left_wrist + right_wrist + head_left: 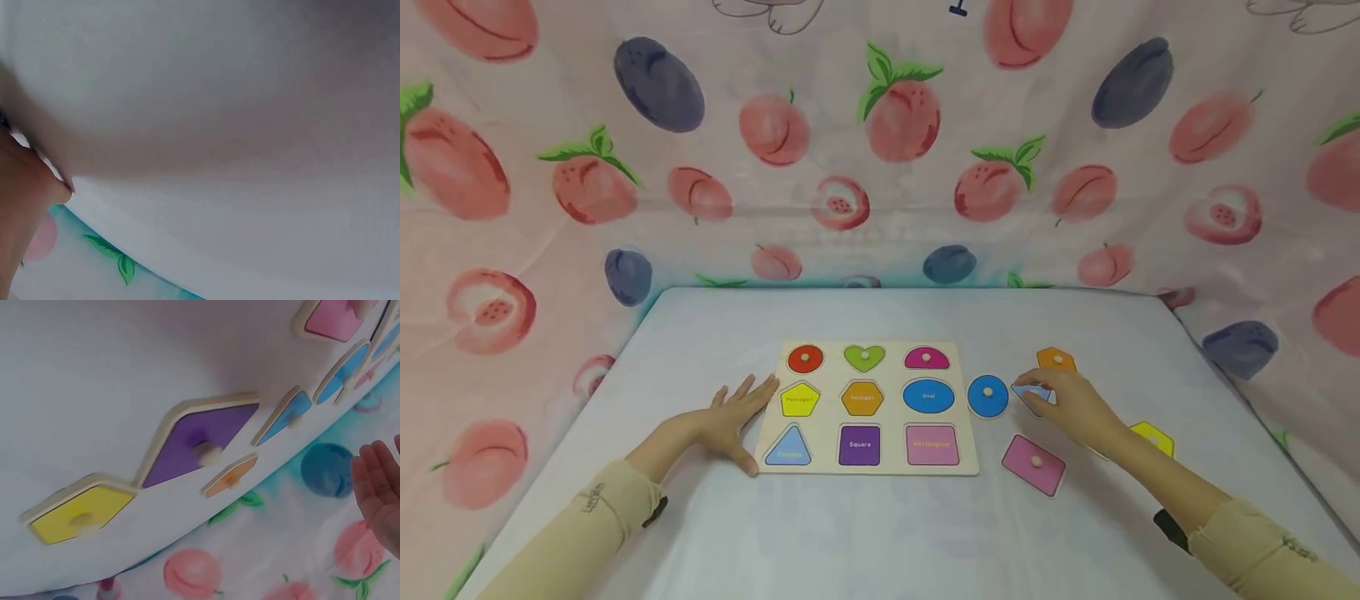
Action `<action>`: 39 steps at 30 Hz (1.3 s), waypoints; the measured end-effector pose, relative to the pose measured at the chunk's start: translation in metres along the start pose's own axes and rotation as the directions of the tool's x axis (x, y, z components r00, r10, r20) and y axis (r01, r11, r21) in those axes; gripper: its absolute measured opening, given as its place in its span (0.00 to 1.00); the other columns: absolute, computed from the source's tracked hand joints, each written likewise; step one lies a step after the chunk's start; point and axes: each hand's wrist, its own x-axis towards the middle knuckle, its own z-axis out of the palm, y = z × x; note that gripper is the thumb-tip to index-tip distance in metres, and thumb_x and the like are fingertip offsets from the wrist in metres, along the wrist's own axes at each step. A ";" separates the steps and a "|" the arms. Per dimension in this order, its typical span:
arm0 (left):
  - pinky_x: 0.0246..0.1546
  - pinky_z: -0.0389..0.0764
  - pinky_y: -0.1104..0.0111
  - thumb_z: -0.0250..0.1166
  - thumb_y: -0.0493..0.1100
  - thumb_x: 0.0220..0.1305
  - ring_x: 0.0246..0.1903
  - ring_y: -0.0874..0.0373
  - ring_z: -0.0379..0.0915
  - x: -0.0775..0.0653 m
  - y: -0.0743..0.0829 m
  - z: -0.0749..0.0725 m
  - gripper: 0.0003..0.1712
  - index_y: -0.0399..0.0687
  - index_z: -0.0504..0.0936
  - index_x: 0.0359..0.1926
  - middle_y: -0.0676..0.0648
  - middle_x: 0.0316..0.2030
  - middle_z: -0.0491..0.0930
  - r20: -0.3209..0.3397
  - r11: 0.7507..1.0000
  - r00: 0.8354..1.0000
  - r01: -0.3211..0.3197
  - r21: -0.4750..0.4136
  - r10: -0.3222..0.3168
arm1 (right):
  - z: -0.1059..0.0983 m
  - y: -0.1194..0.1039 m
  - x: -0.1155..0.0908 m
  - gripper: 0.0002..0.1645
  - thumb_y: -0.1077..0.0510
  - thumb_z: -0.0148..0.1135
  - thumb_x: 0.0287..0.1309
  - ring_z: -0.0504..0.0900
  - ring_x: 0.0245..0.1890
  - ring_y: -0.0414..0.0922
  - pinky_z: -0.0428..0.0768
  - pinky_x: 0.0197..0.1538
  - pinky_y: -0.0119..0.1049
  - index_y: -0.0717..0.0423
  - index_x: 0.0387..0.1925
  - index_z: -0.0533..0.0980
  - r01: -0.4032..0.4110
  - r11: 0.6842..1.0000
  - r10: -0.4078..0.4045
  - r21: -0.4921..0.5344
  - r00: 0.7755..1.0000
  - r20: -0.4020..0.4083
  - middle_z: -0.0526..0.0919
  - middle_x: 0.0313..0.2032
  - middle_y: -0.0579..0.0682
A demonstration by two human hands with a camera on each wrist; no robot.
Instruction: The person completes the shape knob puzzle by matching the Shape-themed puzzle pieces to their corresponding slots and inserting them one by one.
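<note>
A wooden shape puzzle board [883, 417] lies flat, with several coloured shapes in rows. At its left edge my left hand [730, 425] rests with fingers spread; the left wrist view shows only part of that hand [28, 194]. Over the light blue triangle piece [1022, 389] is my right hand [1075, 407], thumb and forefinger apart around it. In the right wrist view, the right hand [380, 487] has extended fingers, and the triangle piece [284, 419] lies on the table with its knob uncovered. The blue round piece [981, 406] is beside the board.
Right of the board lie knobbed pieces: a pink rectangle [1022, 471], an orange hexagon [1051, 358] and a yellow pentagon [1153, 435]. A purple piece [181, 437], mostly covered by the right arm in the head view, lies near the pentagon. Fruit-print cloth [880, 225] hangs behind the white table.
</note>
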 end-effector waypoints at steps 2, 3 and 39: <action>0.64 0.24 0.35 0.79 0.60 0.30 0.72 0.36 0.20 -0.002 -0.001 0.001 0.79 0.43 0.36 0.74 0.39 0.74 0.33 -0.003 1.000 1.000 0.007 -0.008 -0.007 | -0.004 0.003 -0.006 0.14 0.61 0.63 0.57 0.80 0.43 0.60 0.82 0.42 0.51 0.60 0.46 0.79 -0.012 1.000 0.012 -0.015 1.000 -0.014 0.84 0.45 0.59; 0.64 0.24 0.36 0.79 0.60 0.30 0.72 0.36 0.20 -0.002 -0.001 0.001 0.79 0.44 0.36 0.74 0.39 0.74 0.33 -0.005 1.000 1.000 0.010 -0.007 -0.010 | -0.006 0.005 -0.008 0.14 0.61 0.63 0.57 0.80 0.43 0.61 0.82 0.43 0.52 0.60 0.46 0.79 -0.019 0.999 0.018 -0.027 1.000 -0.022 0.83 0.45 0.61; 0.66 0.26 0.37 0.79 0.62 0.29 0.73 0.40 0.20 0.001 0.002 0.000 0.79 0.47 0.36 0.74 0.43 0.75 0.33 0.010 0.998 0.999 0.052 0.037 -0.052 | -0.029 0.168 -0.075 0.24 0.62 0.64 0.56 0.65 0.46 0.07 0.66 0.45 0.06 0.74 0.51 0.73 -0.122 0.932 0.088 0.341 0.990 0.113 0.72 0.45 0.14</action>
